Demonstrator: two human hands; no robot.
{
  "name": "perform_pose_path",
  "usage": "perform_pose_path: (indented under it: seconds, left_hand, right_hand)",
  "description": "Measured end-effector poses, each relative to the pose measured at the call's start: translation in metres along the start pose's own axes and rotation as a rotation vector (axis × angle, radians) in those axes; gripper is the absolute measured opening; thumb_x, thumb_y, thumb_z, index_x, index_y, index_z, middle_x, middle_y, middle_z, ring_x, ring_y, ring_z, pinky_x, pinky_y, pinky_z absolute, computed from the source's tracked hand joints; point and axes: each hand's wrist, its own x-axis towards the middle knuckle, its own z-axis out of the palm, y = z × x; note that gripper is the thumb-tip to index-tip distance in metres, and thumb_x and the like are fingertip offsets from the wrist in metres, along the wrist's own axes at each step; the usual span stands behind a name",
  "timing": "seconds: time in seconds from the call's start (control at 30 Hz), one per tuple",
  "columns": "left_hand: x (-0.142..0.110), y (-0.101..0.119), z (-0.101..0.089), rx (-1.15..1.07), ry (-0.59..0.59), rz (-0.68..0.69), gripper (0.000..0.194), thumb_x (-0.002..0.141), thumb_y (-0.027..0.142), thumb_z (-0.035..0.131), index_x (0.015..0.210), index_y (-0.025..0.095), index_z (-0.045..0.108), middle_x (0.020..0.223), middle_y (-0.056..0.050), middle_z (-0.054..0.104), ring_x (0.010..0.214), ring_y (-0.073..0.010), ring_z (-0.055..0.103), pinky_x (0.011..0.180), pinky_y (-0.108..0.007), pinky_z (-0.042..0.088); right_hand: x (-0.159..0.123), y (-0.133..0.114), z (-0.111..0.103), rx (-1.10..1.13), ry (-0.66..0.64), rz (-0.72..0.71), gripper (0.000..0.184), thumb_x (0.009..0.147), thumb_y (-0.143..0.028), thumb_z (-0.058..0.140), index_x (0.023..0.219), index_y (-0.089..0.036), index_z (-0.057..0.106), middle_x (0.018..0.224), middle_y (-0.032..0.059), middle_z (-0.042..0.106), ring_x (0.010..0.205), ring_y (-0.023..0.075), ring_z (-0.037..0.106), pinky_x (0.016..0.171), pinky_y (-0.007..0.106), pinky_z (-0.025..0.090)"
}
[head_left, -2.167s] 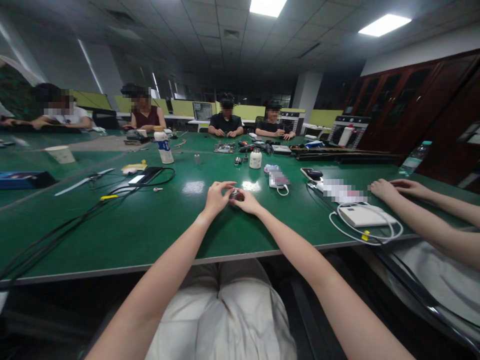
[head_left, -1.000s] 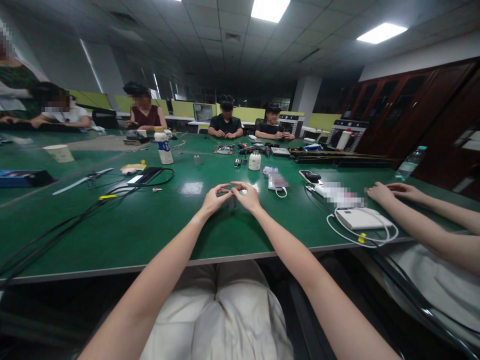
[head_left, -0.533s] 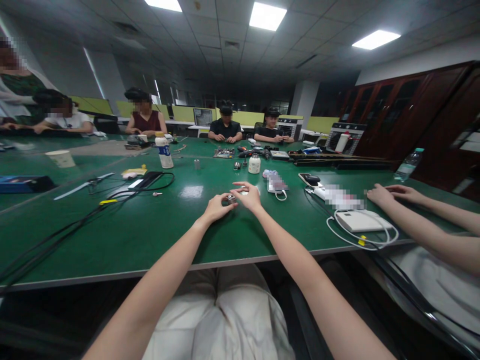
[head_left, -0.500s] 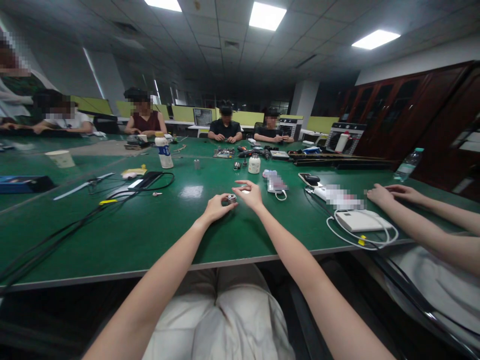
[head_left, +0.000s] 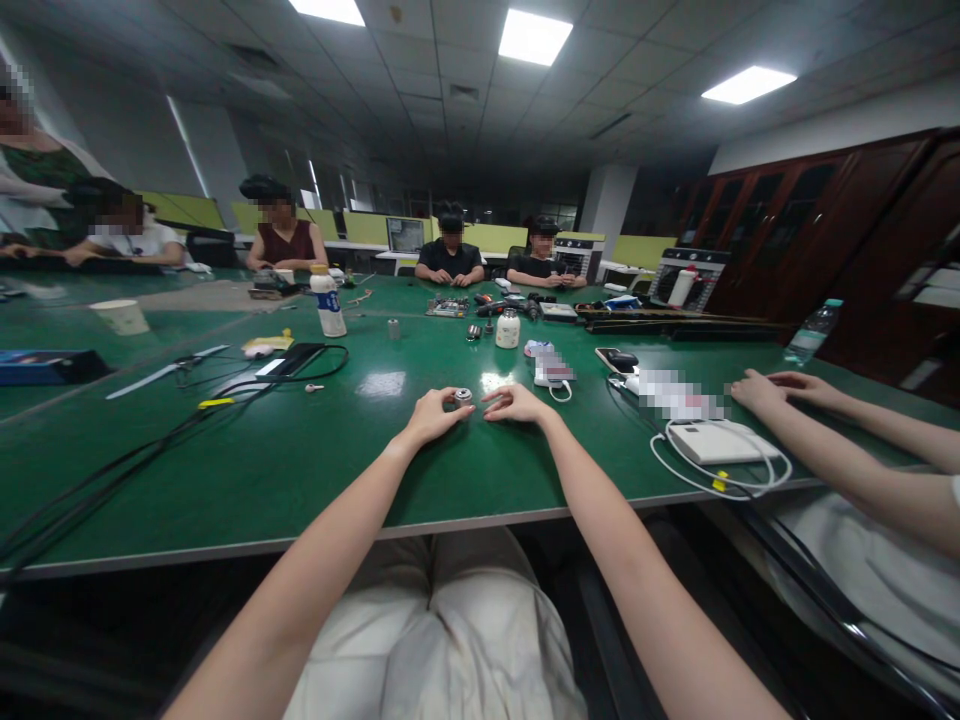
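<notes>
My left hand (head_left: 436,415) is closed around a small silver metal cylinder (head_left: 463,398), which stands upright on the green table (head_left: 315,480). Its top, with a round opening or knob, shows between the thumb and fingers. My right hand (head_left: 516,404) hovers just to the right of the cylinder, fingers curved and apart, with nothing in it. A gap separates its fingertips from the metal piece.
Beyond my hands stand a white jar (head_left: 508,329), small metal parts (head_left: 474,332) and another grey cylinder (head_left: 394,329). A bottle (head_left: 328,302) and black cables (head_left: 187,420) lie left. To the right are a white box (head_left: 720,442) with cable and a neighbour's hands (head_left: 761,392).
My right hand has lowered and shifted right, away from the metal cylinder. My left hand stays in place on the cylinder.
</notes>
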Motion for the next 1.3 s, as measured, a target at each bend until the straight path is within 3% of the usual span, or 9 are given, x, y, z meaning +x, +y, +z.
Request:
perform_pose_path:
  seconds: [0.17, 0.37, 0.5, 0.63, 1.0, 1.2, 1.3]
  left_hand:
    - [0.000, 0.001, 0.000, 0.010, 0.004, 0.002, 0.048, 0.075, 0.053, 0.068, 0.111, 0.021, 0.071, 0.106, -0.009, 0.076, 0.101, -0.0296, 0.070, 0.091, -0.039, 0.053]
    - [-0.002, 0.004, -0.002, -0.031, -0.018, 0.003, 0.049, 0.075, 0.053, 0.068, 0.111, 0.020, 0.071, 0.106, -0.008, 0.077, 0.102, -0.0295, 0.070, 0.094, -0.040, 0.052]
    - [-0.003, 0.007, -0.003, -0.062, -0.043, 0.010, 0.047, 0.074, 0.053, 0.068, 0.109, 0.021, 0.072, 0.106, -0.006, 0.077, 0.102, -0.0293, 0.071, 0.095, -0.039, 0.052]
    - [-0.003, 0.009, -0.003, -0.082, -0.073, 0.028, 0.046, 0.074, 0.055, 0.067, 0.105, 0.022, 0.073, 0.100, -0.006, 0.078, 0.099, -0.0297, 0.071, 0.094, -0.040, 0.052]
    - [-0.004, 0.011, -0.003, -0.091, -0.071, 0.039, 0.048, 0.074, 0.051, 0.067, 0.110, 0.019, 0.072, 0.100, -0.007, 0.078, 0.097, -0.0299, 0.072, 0.093, -0.040, 0.053]
    - [-0.003, 0.007, 0.000, -0.101, -0.056, 0.003, 0.051, 0.072, 0.052, 0.070, 0.112, 0.020, 0.072, 0.105, -0.007, 0.077, 0.102, -0.0299, 0.071, 0.094, -0.039, 0.052]
    - [-0.003, 0.008, 0.000, -0.080, -0.059, 0.011, 0.051, 0.073, 0.052, 0.069, 0.111, 0.019, 0.071, 0.106, -0.008, 0.077, 0.103, -0.0292, 0.071, 0.094, -0.038, 0.052]
  right_hand:
    - [0.001, -0.002, 0.005, -0.046, 0.073, -0.042, 0.036, 0.056, -0.008, 0.085, 0.090, -0.014, 0.075, 0.071, 0.0042, 0.076, 0.073, 0.0185, 0.074, 0.073, 0.029, 0.060]
    - [0.003, -0.022, 0.022, -0.042, 0.440, -0.324, 0.021, 0.075, -0.022, 0.077, 0.095, -0.016, 0.071, 0.093, 0.0088, 0.078, 0.090, 0.0200, 0.075, 0.089, 0.037, 0.057]
    - [0.005, -0.032, 0.038, -0.022, 0.394, -0.421, 0.017, 0.078, -0.024, 0.075, 0.092, -0.017, 0.070, 0.096, 0.0082, 0.078, 0.093, 0.0196, 0.074, 0.094, 0.038, 0.055]
    - [0.006, -0.033, 0.050, -0.022, 0.326, -0.415, 0.014, 0.077, -0.016, 0.072, 0.090, -0.017, 0.070, 0.093, 0.0064, 0.077, 0.090, 0.0184, 0.074, 0.092, 0.037, 0.056]
    - [0.003, -0.034, 0.051, -0.091, 0.291, -0.389, 0.017, 0.081, -0.014, 0.066, 0.096, -0.019, 0.072, 0.094, 0.0042, 0.077, 0.091, 0.0180, 0.074, 0.090, 0.034, 0.057]
    - [0.002, -0.034, 0.043, -0.087, 0.455, -0.330, 0.021, 0.090, -0.022, 0.060, 0.110, -0.018, 0.066, 0.077, 0.0022, 0.075, 0.082, 0.0186, 0.075, 0.087, 0.034, 0.056]
    - [0.001, -0.033, 0.043, -0.091, 0.449, -0.353, 0.027, 0.086, -0.023, 0.066, 0.112, -0.018, 0.064, 0.080, 0.0019, 0.076, 0.084, 0.0179, 0.075, 0.087, 0.032, 0.056]
